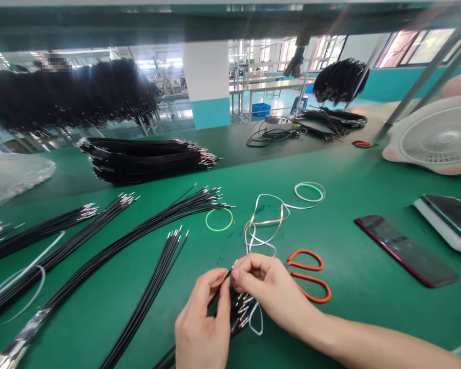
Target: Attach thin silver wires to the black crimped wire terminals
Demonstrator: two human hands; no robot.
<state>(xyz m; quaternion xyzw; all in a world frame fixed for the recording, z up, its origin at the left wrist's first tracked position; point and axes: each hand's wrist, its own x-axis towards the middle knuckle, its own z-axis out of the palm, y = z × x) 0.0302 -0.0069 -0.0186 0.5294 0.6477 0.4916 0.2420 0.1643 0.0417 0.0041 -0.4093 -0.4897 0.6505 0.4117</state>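
My left hand [203, 318] pinches a thin black cable [228, 274] just below its pale tip. At that tip, the thumb and forefinger of my right hand [263, 282] are pressed together; whether they grip the cable end or something tiny is hidden. Beneath both hands lies a bunch of black cables [240, 312] with silvery and coppery ends. A tangled white strand [263, 241] runs out from under my right hand toward the back. Scissors with orange handles [311, 287] rest beside my right wrist, their blades mostly covered.
Several bundles of black cables [146, 297] lie along the left. A thick black coil [138, 159] sits at the back. Green rings [218, 219] lie mid-table. To the right are a red-edged phone [403, 248], another device [451, 220] and a white fan [438, 136]. A shelf edge [230, 23] crosses overhead.
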